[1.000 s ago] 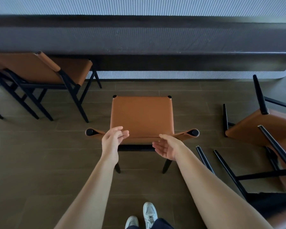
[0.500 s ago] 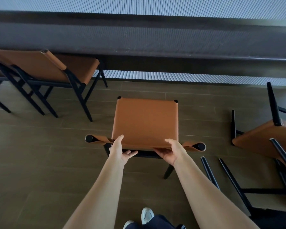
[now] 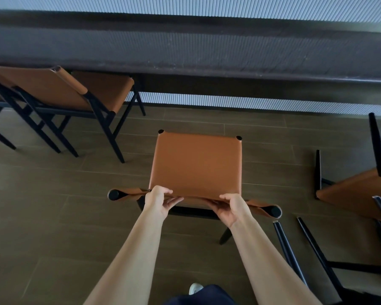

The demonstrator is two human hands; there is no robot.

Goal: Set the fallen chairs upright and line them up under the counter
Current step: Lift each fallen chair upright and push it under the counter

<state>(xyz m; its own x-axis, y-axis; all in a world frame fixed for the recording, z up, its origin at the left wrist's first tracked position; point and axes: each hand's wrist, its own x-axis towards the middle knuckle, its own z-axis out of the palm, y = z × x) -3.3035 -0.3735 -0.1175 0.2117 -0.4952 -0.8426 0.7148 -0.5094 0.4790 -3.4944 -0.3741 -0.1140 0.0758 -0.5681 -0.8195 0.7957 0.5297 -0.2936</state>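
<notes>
no readable text, labels, brands, numbers or signs anywhere in the head view

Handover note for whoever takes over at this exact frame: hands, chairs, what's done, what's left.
Left hand and right hand both grip the backrest top of the middle chair.
Middle chair: upright, short of the counter. Left chair: upright, seat under the counter. Fallen chair: on the right, legs up.
Done: two chairs upright, one tucked.
Left: push middle chair in; raise and tuck the fallen one.
</notes>
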